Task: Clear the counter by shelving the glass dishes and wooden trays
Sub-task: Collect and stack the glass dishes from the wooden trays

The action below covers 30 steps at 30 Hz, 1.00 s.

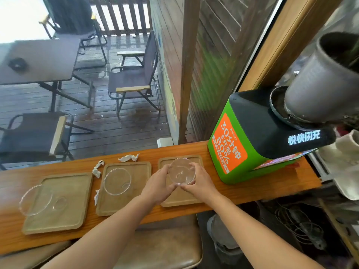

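Centre frame, I hold a round clear glass dish (181, 171) over the rightmost square wooden tray (181, 199), left of the green-sided box (262, 136).

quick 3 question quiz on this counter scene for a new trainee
1. How many wooden trays lie on the counter?
2. True or false: only the right hand holds the glass dish at the right tray.
3. What lies beside the middle tray? A) crumpled tissues B) a spoon C) a cup
Key: 1) three; 2) false, the left hand holds it too; 3) A.
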Available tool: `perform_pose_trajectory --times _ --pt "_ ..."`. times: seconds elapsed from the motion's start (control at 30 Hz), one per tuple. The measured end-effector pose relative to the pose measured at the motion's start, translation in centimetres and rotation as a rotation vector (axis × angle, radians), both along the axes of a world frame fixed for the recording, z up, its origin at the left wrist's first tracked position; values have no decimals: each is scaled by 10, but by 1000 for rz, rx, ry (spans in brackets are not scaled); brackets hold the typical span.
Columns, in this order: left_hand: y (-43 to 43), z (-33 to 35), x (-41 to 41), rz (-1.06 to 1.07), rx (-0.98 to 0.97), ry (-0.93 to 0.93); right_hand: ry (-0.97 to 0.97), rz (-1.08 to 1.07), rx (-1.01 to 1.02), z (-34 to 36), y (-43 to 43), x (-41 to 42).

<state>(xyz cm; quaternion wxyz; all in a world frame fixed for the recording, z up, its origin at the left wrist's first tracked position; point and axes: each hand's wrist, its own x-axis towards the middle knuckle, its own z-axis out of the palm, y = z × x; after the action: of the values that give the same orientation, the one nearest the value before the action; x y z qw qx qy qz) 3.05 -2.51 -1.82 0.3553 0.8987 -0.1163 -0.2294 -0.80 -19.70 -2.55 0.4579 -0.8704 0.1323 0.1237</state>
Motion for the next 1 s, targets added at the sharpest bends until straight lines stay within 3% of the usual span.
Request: perform_pose_trajectory --times 0.5,1.0 --pt "100 62 3 339 -303 -101 -143 227 40 81 96 54" --pt "171 50 21 336 -267 -95 -68 310 43 78 155 75"
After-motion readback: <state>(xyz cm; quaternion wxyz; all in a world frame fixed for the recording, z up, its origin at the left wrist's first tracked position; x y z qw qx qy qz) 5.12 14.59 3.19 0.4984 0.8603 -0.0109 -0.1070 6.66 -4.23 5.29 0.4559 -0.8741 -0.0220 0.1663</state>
